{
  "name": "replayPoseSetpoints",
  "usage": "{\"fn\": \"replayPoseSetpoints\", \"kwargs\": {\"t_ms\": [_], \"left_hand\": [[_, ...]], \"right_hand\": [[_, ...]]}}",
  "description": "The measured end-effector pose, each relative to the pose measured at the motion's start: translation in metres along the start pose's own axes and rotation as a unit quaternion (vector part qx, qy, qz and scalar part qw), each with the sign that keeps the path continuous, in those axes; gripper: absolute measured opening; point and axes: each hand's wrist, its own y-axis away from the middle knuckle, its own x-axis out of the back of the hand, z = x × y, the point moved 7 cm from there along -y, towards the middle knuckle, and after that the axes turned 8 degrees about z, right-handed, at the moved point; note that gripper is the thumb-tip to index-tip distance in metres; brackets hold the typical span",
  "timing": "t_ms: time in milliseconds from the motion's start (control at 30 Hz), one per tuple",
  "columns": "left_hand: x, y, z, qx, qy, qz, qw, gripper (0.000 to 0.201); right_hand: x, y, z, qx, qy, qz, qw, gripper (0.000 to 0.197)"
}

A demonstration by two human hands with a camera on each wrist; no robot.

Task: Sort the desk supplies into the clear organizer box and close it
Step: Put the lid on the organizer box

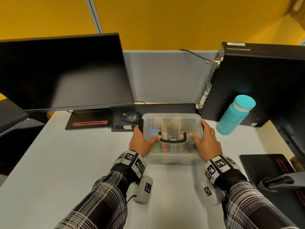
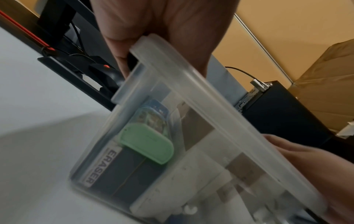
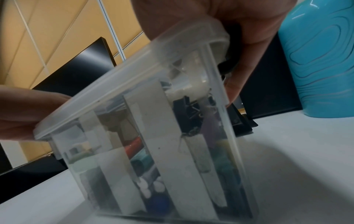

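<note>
Both hands are clamped on the clear organizer box, one at each end. The left hand holds the left end: its thumb lies across the lid toward the black carry handle, and its fingers curl down over the lid's edge onto the black side latch there. The right hand mirrors it on the right end, thumb on the lid near the handle's other end, fingers wrapped down the side over the black latch. Whether either latch is snapped home cannot be told.

The box sits on the pale desk between the two hands, lid on top. Through the wall under the left hand shows a dark pack marked ERASER with a green-capped item leaning on it. Through the wall under the right hand, white dividers, a black binder clip, a red piece and some white and blue bits low down are visible, blurred.

Left of the left hand and farther back stands a dark monitor on its base. Just beyond that hand's fingertips lies a black mouse. A black keyboard lies behind the box. Right of the right hand stands a teal bottle, close to the box but apart from it, against a black computer tower.
</note>
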Motion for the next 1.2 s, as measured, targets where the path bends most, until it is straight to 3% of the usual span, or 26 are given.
{"fn": "replayPoseSetpoints", "kwargs": {"t_ms": [167, 367, 533, 667, 733, 933, 1067, 1200], "left_hand": [[-0.003, -0.001, 0.005, -0.027, -0.004, -0.018, 0.999, 0.074], [0.002, -0.014, -0.003, 0.014, -0.035, -0.005, 0.999, 0.075], [-0.003, -0.014, 0.009, -0.027, -0.068, 0.018, 0.997, 0.098], [-0.009, -0.014, 0.008, -0.047, -0.072, -0.001, 0.996, 0.096], [-0.01, -0.016, 0.006, -0.052, -0.067, -0.005, 0.996, 0.094], [-0.011, -0.017, 0.006, -0.058, -0.067, -0.008, 0.996, 0.088], [-0.01, -0.018, 0.001, -0.035, -0.064, 0.0, 0.997, 0.096], [-0.011, -0.019, 0.0, -0.042, -0.06, -0.003, 0.997, 0.094]], "right_hand": [[0.001, -0.001, -0.001, 0.004, 0.025, -0.007, 1.0, 0.066], [0.0, -0.002, -0.002, 0.001, 0.014, -0.021, 1.0, 0.064], [-0.005, -0.005, -0.003, -0.021, 0.015, -0.019, 0.999, 0.062], [-0.003, -0.008, -0.003, -0.041, -0.034, -0.026, 0.998, 0.062], [-0.001, -0.004, -0.003, -0.029, -0.023, -0.02, 0.999, 0.069], [-0.003, -0.001, -0.007, -0.021, 0.101, -0.042, 0.994, 0.116], [-0.004, -0.007, -0.004, -0.063, 0.124, -0.057, 0.989, 0.125], [-0.004, -0.004, -0.002, -0.053, 0.043, -0.015, 0.998, 0.12]]}}
